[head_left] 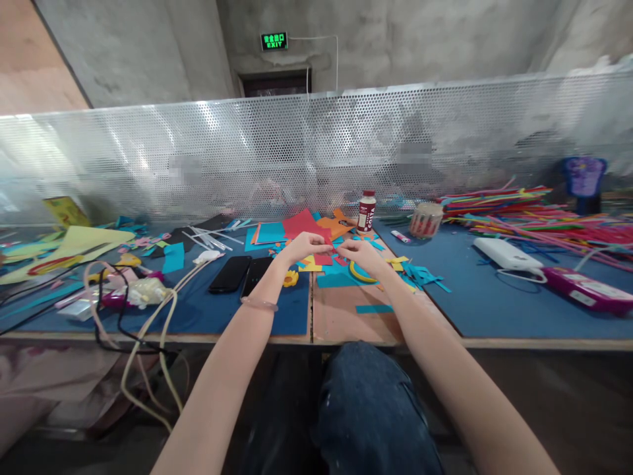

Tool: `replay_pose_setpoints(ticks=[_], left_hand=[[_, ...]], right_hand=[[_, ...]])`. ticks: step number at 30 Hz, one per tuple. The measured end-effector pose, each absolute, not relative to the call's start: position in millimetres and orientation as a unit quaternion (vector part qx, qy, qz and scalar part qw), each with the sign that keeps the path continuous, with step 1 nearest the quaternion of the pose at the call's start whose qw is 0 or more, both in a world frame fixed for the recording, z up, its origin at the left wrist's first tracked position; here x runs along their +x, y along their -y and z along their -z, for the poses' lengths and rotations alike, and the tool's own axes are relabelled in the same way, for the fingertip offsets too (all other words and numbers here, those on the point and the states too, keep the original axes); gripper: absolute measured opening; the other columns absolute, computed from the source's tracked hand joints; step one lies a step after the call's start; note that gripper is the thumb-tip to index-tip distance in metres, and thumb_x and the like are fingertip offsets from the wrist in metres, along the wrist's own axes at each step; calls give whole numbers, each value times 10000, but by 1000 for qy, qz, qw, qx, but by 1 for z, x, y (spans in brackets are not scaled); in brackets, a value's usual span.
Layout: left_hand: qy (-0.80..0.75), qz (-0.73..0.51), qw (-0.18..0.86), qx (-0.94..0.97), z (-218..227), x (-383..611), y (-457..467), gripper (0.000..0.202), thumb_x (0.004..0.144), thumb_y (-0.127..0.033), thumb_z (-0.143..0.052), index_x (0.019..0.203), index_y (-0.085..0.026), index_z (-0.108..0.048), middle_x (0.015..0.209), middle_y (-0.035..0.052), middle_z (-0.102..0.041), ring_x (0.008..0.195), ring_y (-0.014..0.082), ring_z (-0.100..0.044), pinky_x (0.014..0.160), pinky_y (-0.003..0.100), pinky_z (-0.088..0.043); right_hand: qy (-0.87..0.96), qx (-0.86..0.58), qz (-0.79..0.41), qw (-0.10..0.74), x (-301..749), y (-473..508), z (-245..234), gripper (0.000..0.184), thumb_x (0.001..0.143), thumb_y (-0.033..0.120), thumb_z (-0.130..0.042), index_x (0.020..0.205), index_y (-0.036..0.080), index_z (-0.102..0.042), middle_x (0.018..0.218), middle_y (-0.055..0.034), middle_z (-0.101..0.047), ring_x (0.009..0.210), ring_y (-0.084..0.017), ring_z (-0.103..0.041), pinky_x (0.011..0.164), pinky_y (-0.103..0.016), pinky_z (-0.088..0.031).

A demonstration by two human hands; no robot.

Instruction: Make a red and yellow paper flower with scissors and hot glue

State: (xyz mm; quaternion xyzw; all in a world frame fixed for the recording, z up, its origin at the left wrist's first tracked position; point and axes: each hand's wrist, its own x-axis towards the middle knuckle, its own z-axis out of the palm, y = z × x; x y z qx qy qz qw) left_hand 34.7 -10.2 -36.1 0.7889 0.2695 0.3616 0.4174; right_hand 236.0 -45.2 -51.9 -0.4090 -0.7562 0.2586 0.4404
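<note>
My left hand point(307, 248) and my right hand point(364, 254) meet over the middle of the table, fingertips close together. Both are closed in a pinch; whatever lies between the fingertips is too small to make out. Under and around them are cut paper scraps, among them a red sheet point(299, 224), an orange piece point(334, 228) and a blue strip point(374, 309). A yellow curved piece point(362, 273) lies just below my right hand. Near my left wrist is a small yellow shape point(290, 278).
Two black phones, one the left phone point(229, 274), lie left of my arm. Tangled cables point(171, 310) hang over the front edge. A bottle point(366, 212) stands behind my right hand. Pipe cleaners point(539, 218), a white power bank point(508, 254) and a purple device point(588, 290) are at the right.
</note>
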Motion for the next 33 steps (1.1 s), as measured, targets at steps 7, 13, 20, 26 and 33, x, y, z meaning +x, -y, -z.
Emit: replay_pose_setpoints(ticks=[7, 13, 20, 26, 33], left_hand=[[-267, -359, 427, 786, 35, 36, 12, 293, 672, -413, -678, 704, -123, -657, 751, 90, -705, 768, 199, -662, 777, 341, -489], [-270, -368, 429, 779, 35, 36, 11, 300, 663, -409, -688, 723, -116, -673, 758, 97, -702, 759, 199, -656, 775, 352, -491], [-266, -454, 419, 740, 35, 40, 11, 303, 691, -415, -666, 731, -116, -637, 755, 73, -677, 771, 177, -638, 781, 336, -485], [-243, -512, 437, 699, 37, 54, 14, 305, 698, -427, -658, 691, -129, -594, 716, 31, -646, 747, 152, -624, 772, 320, -491], [-226, -550, 468, 653, 40, 66, 14, 305, 685, -428, -675, 697, -131, -603, 728, 28, -653, 739, 142, -624, 775, 329, -497]], right_hand=[[762, -395, -282, 428, 236, 41, 55, 337, 743, 475, -572, 736, 147, -649, 656, -14, -594, 607, -128, -502, 569, -254, -380], [759, -391, -272, 443, 236, 42, 56, 305, 773, 437, -540, 727, 154, -641, 648, -15, -608, 604, -134, -523, 574, -259, -401], [733, -382, -192, 529, 224, 47, 54, 272, 765, 426, -580, 855, 176, -638, 860, -52, -644, 776, -169, -566, 698, -291, -444], [695, -379, -136, 596, 214, 49, 53, 260, 804, 428, -546, 838, 182, -621, 871, -56, -610, 771, -167, -562, 725, -306, -459], [672, -367, -113, 634, 212, 55, 48, 255, 815, 423, -533, 841, 180, -606, 926, -69, -575, 813, -167, -565, 679, -276, -476]])
